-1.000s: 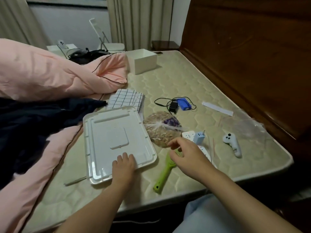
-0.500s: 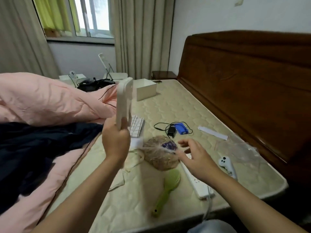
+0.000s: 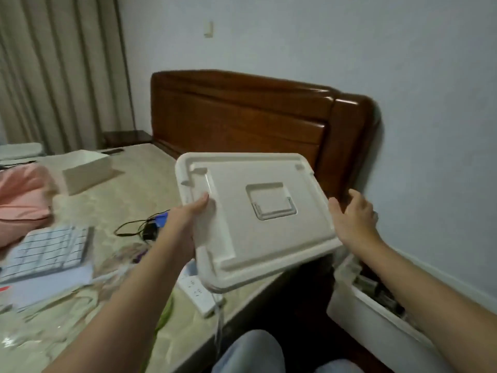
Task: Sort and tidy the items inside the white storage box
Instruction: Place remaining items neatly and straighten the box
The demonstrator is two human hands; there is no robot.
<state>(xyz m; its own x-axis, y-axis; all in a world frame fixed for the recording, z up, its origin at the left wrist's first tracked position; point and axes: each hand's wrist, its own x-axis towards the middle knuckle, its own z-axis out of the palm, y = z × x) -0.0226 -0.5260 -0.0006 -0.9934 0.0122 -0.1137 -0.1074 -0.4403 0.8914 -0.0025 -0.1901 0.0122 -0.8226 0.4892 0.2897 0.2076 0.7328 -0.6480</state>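
Above the bed's near right edge | lid is off the mattress, now carried flat toward the white storage box on the floor, right | left hand closed on lid's left rim | right hand open, just beside right rim, not gripping | items still scattered on bed; closing now looks premature.

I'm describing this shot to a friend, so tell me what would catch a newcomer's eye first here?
First the big white lid, held in the air mid-frame: the left hand grips its left edge, while the right hand is open at its right edge. Behind it stands the dark wooden headboard. At lower right, on the floor beside the bed, sits the open white storage box.
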